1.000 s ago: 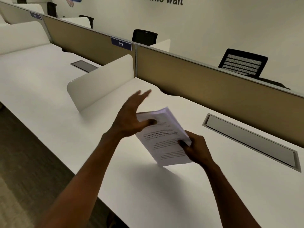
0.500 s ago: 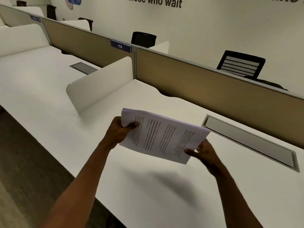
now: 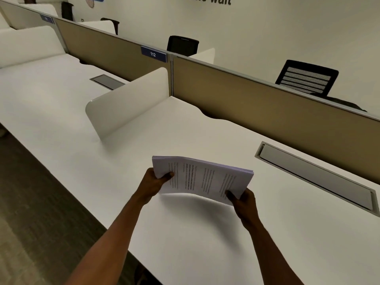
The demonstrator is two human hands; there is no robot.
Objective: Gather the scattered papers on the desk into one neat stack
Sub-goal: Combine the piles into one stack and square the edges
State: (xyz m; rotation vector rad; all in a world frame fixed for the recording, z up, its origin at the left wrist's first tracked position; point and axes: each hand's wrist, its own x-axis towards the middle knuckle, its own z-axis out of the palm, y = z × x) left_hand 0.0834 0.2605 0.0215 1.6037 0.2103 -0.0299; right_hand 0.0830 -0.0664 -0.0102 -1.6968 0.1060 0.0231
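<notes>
My left hand [image 3: 153,182] has joined my right hand [image 3: 243,199]: each grip is now clamped on one end of the paper stack [image 3: 202,177], held flat just above mid-bench [image 3: 185,233]. Gathering looks done; squaring and setting down remain.

bare desk [image 3: 185,233] around the hands, white divider [image 3: 129,103] left, tan partition [image 3: 267,112] behind

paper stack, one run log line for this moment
left hand: holds stack's left end | right hand: holds right end | paper stack: gathered, above desk
</notes>
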